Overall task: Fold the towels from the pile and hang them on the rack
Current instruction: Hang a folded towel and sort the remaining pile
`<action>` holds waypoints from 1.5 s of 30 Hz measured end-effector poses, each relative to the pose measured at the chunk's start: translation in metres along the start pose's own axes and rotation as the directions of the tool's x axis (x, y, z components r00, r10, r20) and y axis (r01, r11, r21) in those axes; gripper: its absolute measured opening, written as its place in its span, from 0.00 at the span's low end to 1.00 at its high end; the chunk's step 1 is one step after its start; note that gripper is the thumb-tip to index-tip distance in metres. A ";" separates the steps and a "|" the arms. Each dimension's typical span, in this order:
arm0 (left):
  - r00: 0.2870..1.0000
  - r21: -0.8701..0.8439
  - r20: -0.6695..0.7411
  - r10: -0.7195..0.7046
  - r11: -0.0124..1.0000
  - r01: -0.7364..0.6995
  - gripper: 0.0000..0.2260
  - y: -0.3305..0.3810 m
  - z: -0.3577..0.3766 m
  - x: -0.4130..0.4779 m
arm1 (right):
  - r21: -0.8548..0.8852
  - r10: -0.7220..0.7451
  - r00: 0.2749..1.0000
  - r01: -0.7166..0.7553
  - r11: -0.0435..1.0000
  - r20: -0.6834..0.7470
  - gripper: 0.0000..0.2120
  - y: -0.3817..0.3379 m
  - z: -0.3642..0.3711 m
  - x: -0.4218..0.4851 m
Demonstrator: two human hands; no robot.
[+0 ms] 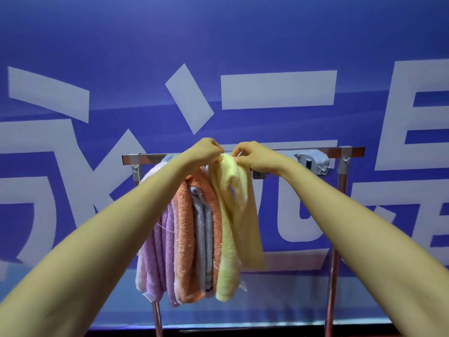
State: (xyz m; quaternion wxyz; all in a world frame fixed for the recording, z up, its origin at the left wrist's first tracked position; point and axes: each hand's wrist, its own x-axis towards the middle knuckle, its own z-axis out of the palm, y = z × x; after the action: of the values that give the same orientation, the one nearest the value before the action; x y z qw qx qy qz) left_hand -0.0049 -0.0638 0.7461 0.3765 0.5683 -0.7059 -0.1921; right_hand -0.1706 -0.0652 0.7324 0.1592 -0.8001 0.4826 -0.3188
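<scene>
Behind everything hangs a blue banner (218, 32) with huge white characters, cropped by the frame edges and partly covered by the arms, so they cannot be read whole. In front of it stands a metal rack (349, 151). The middle of its top bar is hidden behind the hands and the cloth, its left post (158, 317) disappears behind the hanging towels for most of its height, and both posts are cut off at the bottom edge. A grey plastic fitting (313, 162) sits on the bar to the right, partly behind the right wrist; what it is cannot be made out.

On the rack hang a purple towel (155, 259), an orange towel (184, 227) and a pale blue towel (202, 229), packed side by side and touching. Just right of them hangs a yellow towel (233, 215), its top at the bar. The left hand (204, 152) and the right hand (257, 156) each pinch that top edge between curled fingers and thumb, the two hands nearly touching. Whether the yellow towel already lies over the bar cannot be told.
</scene>
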 end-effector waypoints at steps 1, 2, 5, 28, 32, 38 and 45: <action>1.000 0.017 -0.005 -0.014 1.000 0.014 0.07 -0.001 0.001 0.002 | -0.039 0.007 1.000 -0.007 0.999 -0.008 0.04 -0.001 0.003 0.002; 1.000 0.029 -0.005 -0.025 0.999 0.025 0.06 -0.002 0.002 0.004 | -0.084 0.012 1.000 -0.014 0.996 -0.022 0.04 -0.002 0.006 0.004; 0.998 0.079 0.007 -0.055 0.995 0.054 0.06 -0.004 0.007 0.009 | -0.197 0.017 0.998 -0.027 0.980 -0.054 0.05 0.001 0.010 0.006; 0.993 0.109 -0.095 0.066 0.992 -0.056 0.06 -0.011 0.019 -0.012 | -0.139 -0.169 0.961 0.140 0.980 -0.217 0.04 0.031 0.026 -0.013; 0.980 0.188 -0.113 0.163 0.972 -0.140 0.11 -0.011 0.019 -0.038 | -0.033 -0.201 0.940 0.200 0.979 -0.274 0.06 0.029 0.029 -0.037; 0.841 0.477 -0.336 0.423 0.847 -0.235 0.13 -0.041 0.050 -0.081 | -0.234 -0.286 0.902 0.216 0.948 -0.325 0.11 0.042 0.043 -0.060; 0.843 0.662 -0.366 0.394 0.747 -0.063 0.12 -0.049 0.070 -0.079 | -0.313 -0.211 0.925 0.108 0.944 -0.317 0.17 0.041 0.063 -0.067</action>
State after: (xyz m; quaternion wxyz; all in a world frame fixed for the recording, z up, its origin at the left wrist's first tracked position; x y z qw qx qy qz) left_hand -0.0198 -0.0136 0.6420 0.3511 0.5953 -0.6777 0.2511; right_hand -0.1786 -0.0299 0.6379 -0.0737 -0.7830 0.4773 -0.3921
